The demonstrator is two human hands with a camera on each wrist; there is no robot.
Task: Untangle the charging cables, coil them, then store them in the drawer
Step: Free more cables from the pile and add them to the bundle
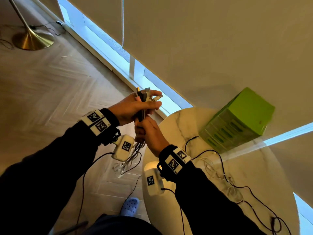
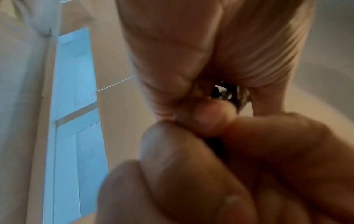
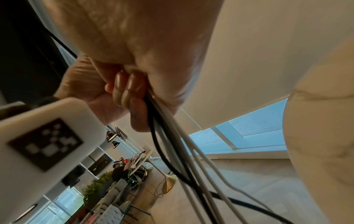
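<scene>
A bundle of black and white charging cables (image 1: 142, 106) is held upright in the air left of the round table. My left hand (image 1: 135, 107) grips it near the top, where several plug ends (image 1: 145, 93) stick out above the fingers. My right hand (image 1: 147, 131) is closed round the same bundle just below. The cables (image 3: 172, 144) run down out of that fist, and their loose ends (image 1: 128, 161) hang toward the floor. In the left wrist view curled fingers (image 2: 191, 159) fill the frame, with a bit of plug (image 2: 229, 94) showing between them.
A green drawer unit (image 1: 237, 121) stands at the back of the marble table (image 1: 169, 126). More black and white cables (image 1: 225, 177) lie tangled on the tabletop. A brass lamp base (image 1: 32, 39) stands on the floor far left, and a blue shoe (image 1: 130, 206) shows below.
</scene>
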